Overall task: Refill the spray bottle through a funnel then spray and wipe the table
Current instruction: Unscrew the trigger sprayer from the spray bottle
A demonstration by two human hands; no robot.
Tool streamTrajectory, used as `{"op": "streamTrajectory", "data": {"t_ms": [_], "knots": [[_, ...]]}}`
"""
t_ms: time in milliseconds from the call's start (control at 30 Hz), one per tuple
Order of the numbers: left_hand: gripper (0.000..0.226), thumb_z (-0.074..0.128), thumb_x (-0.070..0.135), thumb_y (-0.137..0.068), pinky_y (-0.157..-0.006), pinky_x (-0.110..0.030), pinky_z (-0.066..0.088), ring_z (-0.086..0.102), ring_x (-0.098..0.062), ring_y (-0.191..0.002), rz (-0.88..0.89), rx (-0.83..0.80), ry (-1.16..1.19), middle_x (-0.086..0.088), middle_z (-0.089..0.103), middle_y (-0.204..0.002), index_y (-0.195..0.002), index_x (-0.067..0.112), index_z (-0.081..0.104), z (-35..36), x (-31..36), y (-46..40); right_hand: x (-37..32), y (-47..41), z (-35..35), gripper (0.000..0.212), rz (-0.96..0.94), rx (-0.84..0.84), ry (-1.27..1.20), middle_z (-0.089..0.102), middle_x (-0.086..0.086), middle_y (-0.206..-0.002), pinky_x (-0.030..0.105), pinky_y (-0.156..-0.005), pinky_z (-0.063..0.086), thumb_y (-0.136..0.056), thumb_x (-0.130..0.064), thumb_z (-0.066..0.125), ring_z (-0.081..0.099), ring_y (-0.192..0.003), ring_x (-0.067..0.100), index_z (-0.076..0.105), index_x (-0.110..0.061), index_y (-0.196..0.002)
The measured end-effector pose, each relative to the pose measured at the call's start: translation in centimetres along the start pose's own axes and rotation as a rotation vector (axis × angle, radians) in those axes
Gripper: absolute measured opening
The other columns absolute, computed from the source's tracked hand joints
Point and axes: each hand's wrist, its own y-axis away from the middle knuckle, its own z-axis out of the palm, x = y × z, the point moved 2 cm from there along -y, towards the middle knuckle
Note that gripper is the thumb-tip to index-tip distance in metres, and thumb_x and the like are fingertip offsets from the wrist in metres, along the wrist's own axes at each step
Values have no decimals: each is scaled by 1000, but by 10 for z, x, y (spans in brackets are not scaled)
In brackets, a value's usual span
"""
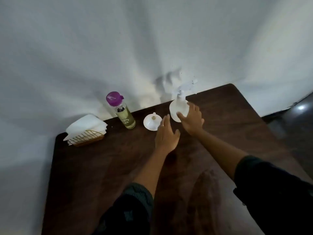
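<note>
A white spray bottle point(177, 107) stands at the far edge of the dark wooden table point(105, 167), its trigger head blurred against the wall. My right hand point(192, 120) reaches it with fingers spread, fingertips at its body; no firm grip shows. My left hand point(166, 135) hovers open just left of it, fingers straight, next to a white funnel point(151, 122) lying mouth-down on the table. A clear bottle with a purple cap point(122, 112), holding pale yellow-green liquid, stands left of the funnel.
A gold wire basket point(88, 137) with white paper napkins point(86, 124) sits at the table's far left corner. A white wall runs close behind the table. Dark floor shows at the right.
</note>
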Motion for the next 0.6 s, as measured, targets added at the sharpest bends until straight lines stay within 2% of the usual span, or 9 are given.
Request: {"op": "streamTrajectory", "data": {"t_ms": [100,200,333,533,600], "knots": [[77,55,26,-91,-115,-35,20,15,-22,-145,-10,-3,-21,-6,9,-159,-150,12,8,4,5,-32,-7,-30,3,68,-51,20,-45,35,7,-144,53,-101,31,-80,-42,63,34,-130,29,34,-19,-137],[80,58,24,-89,-117,-33,18,19,-23,-145,-1,-20,-14,-8,10,-159,-150,11,7,10,3,-51,-6,-47,11,61,-60,10,-44,41,7,-137,49,-97,36,-80,-43,62,40,-124,28,41,-15,-130],[83,61,23,-87,-117,-34,24,24,-20,-143,40,-18,23,-4,14,-159,-150,14,8,18,1,-62,1,-51,16,48,-110,38,-72,52,9,-123,42,-89,41,-83,-41,61,45,-114,28,50,-10,-117],[82,61,28,-86,-108,-44,39,34,-23,-139,31,22,52,-7,29,-154,-149,14,10,20,0,-39,5,-26,13,47,-177,66,-108,57,7,-115,30,-83,38,-81,-42,64,48,-111,26,53,-11,-114],[82,62,29,-86,-108,-44,39,30,-20,-141,42,58,79,-4,26,-155,-150,16,12,17,0,-17,4,-6,12,46,-191,68,-139,58,6,-113,28,-83,38,-80,-43,65,50,-109,25,54,-12,-113]]}}
